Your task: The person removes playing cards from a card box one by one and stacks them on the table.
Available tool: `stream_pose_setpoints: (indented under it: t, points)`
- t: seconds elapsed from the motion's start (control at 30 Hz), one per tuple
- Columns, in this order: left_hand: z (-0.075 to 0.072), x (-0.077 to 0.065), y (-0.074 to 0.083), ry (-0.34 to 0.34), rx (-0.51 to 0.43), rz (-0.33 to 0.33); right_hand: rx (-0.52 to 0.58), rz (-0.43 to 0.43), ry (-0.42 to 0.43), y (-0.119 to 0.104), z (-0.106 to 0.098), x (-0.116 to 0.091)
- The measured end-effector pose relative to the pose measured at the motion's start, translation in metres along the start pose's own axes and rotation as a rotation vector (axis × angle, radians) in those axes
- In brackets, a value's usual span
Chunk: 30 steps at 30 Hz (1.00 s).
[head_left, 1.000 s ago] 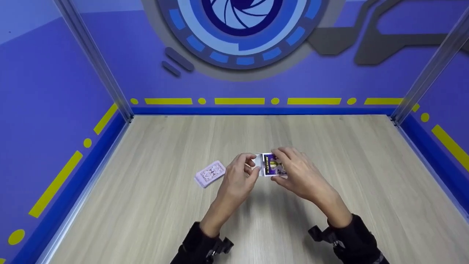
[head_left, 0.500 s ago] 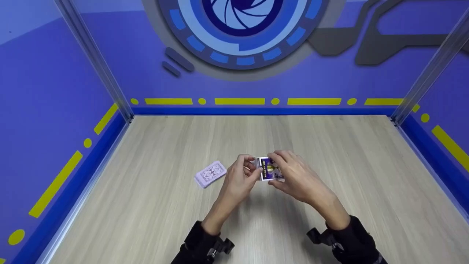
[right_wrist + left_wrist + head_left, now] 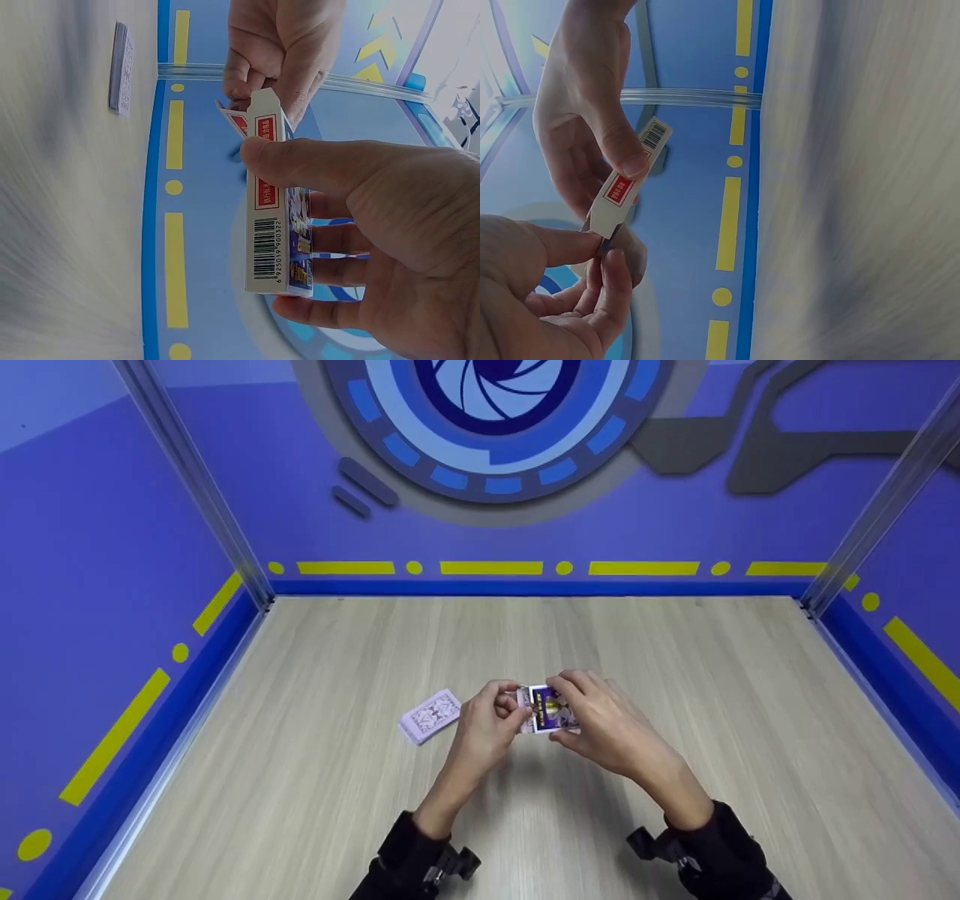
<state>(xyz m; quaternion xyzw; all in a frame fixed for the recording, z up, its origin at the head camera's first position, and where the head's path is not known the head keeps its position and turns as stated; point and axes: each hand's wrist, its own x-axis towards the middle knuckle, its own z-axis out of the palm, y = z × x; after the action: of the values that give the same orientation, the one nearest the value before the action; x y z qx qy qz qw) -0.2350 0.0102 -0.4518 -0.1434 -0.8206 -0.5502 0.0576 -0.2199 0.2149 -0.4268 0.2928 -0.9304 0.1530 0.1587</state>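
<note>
Above the table, my right hand (image 3: 619, 720) grips a small card box (image 3: 553, 709) with a dark purple printed face and a white border. The right wrist view shows the box's narrow white side with a barcode (image 3: 265, 247), and my thumb pressing on that side. At the box's open left end, my left hand (image 3: 487, 727) pinches the flap (image 3: 234, 120) between thumb and fingertips. Curled fingers partly cover that end. On the table left of the left hand lies a deck of playing cards (image 3: 431, 716) with pale pink patterned backs, slightly fanned.
The light wood table (image 3: 337, 795) is enclosed by blue-purple printed panels (image 3: 225, 457) at the back and both sides. Metal posts (image 3: 202, 487) stand at the back corners. Each wrist wears a black strap with a small camera mount (image 3: 450, 862).
Both hands have brought the card box slightly left and toward me. The flap end, white a second ago, now shows a pinkish printed surface by my left fingers. The deck has not moved.
</note>
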Motion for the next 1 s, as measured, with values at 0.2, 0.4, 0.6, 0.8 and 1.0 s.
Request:
stream_pose_setpoints:
  t: [0.2, 0.4, 0.6, 0.8, 1.0]
  points:
    - [-0.006, 0.001, 0.005, -0.041, -0.033, -0.019, 0.007, 0.005, -0.002, 0.001, 0.0, -0.001]
    - [-0.02, 0.003, 0.01, -0.038, -0.016, -0.006, 0.012, 0.032, 0.008, 0.002, -0.003, -0.001]
    - [-0.029, 0.003, 0.012, -0.052, 0.052, 0.048, 0.012, 0.03, 0.009, 0.003, -0.003, 0.0]
    - [-0.03, -0.002, 0.015, -0.122, 0.25, 0.098, 0.014, 0.035, 0.007, 0.003, -0.003, -0.001]
    - [-0.028, -0.007, 0.012, -0.135, 0.475, 0.245, 0.01, 0.03, 0.004, 0.004, -0.002, -0.001]
